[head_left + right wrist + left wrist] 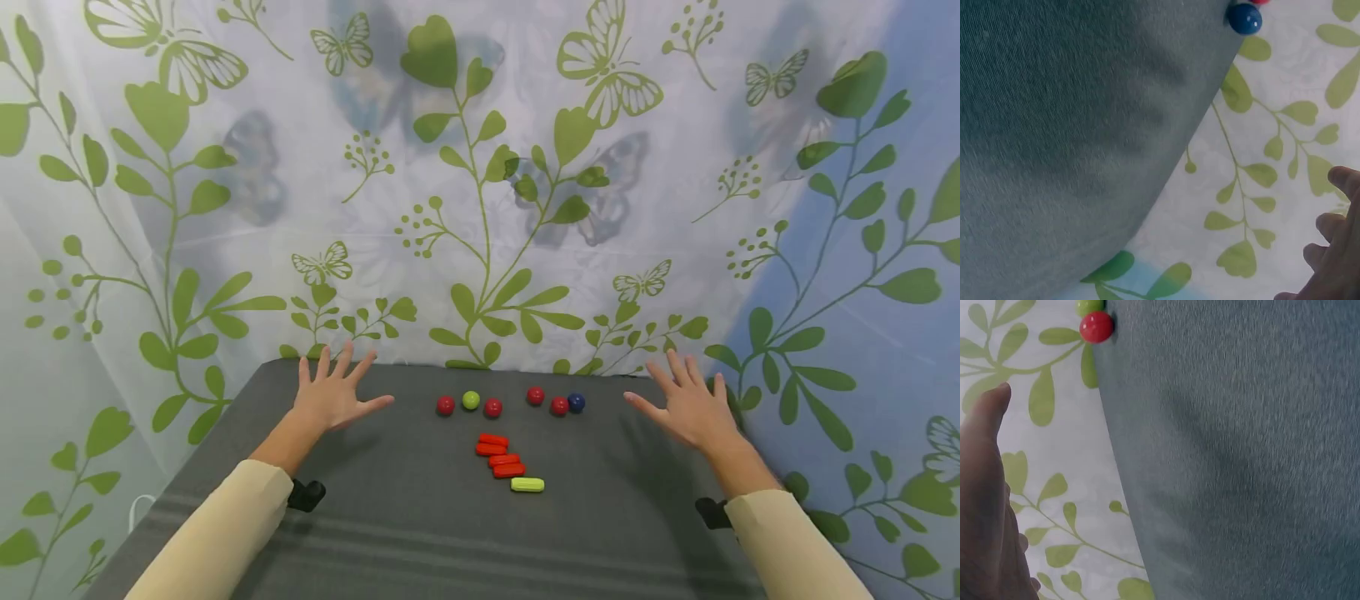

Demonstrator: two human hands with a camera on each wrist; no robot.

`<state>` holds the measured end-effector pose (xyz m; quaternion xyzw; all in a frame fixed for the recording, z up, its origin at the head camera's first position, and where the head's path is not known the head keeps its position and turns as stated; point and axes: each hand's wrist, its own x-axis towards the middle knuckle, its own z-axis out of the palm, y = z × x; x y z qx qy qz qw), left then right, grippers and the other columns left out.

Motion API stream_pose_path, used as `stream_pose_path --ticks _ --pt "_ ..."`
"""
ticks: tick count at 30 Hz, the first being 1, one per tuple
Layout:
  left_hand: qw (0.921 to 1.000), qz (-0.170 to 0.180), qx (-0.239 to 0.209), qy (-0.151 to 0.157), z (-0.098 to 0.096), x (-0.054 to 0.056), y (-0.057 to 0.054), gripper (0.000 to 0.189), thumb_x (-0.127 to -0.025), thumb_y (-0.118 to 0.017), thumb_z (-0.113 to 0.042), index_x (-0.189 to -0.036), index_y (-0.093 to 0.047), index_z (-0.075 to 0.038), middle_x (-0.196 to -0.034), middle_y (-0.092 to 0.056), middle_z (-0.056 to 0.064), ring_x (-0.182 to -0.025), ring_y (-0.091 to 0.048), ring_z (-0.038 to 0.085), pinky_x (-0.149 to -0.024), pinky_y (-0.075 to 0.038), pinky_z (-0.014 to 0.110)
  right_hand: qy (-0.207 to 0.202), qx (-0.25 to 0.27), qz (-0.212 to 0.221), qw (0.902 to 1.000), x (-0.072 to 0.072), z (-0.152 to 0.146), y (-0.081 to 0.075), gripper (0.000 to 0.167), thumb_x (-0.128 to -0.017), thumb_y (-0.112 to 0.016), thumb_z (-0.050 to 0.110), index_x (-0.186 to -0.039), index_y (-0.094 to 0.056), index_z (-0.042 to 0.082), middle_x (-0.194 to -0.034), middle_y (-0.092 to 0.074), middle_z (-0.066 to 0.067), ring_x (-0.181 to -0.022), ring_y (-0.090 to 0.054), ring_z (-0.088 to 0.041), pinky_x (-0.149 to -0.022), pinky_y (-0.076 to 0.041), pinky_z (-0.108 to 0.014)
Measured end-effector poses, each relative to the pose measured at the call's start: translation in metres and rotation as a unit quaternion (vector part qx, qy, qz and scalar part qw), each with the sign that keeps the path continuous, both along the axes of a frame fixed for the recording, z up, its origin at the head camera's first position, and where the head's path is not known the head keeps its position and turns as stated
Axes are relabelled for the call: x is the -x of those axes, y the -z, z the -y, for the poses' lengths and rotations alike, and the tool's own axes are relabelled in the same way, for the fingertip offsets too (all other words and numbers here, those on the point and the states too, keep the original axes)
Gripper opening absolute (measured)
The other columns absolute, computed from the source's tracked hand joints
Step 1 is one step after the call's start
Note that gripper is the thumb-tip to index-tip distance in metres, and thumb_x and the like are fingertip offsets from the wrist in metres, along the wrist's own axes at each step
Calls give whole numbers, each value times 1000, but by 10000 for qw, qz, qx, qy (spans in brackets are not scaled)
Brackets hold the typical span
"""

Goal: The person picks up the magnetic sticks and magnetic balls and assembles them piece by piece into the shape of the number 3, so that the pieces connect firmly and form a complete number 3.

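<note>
Both hands are held up over the table with fingers spread, and neither holds anything. My left hand is at the left, palm down, its thumb toward the balls. On the right, my right hand mirrors it. Between them, near the back edge, lies a row of small shiny balls: several red ones, among them a red ball, plus a lime green ball and a dark blue ball. Nearer the middle, several red ridged blocks form a slanting line, ending at a yellow-green block.
A dark grey cloth covers the table. Behind it and along both sides hangs a pale curtain printed with green leaves and butterflies. A white cable loop shows beyond the left edge. Black straps sit at the wrists.
</note>
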<state>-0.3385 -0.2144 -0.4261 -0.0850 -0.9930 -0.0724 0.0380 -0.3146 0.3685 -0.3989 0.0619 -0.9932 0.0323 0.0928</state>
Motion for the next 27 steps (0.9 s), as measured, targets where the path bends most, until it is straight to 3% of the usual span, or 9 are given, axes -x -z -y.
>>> stream_pose_path --ticks 9,17,27 --pt "9998 -148 11 131 -13 -12 5 99 -88 -43 -85 -165 -14 -30 -173 -3 14 -155 0 53 -118 4 75 -240 149 -168 9995 -10 11 11 92 -94 -46 77 -161 -33 14 -170 -10 -23 -155 -10 -52 -114 0 -79" --pt "9991 -302 -93 278 -24 -20 21 97 -88 -46 -84 -165 -18 -32 -174 -4 12 -157 -3 50 -119 3 74 -433 184 -319 9984 -16 22 29 90 -93 -50 76 -159 -37 16 -169 -18 -23 -154 -18 -49 -115 -9 -77" --pt "9970 -434 -280 577 -41 -37 32 95 -88 -53 -79 -163 -26 -28 -172 -13 16 -156 -10 50 -119 -5 74 -1343 877 -230 9868 -26 42 56 84 -91 -65 66 -158 -40 22 -168 -28 -16 -152 -26 -47 -111 -23 -77"
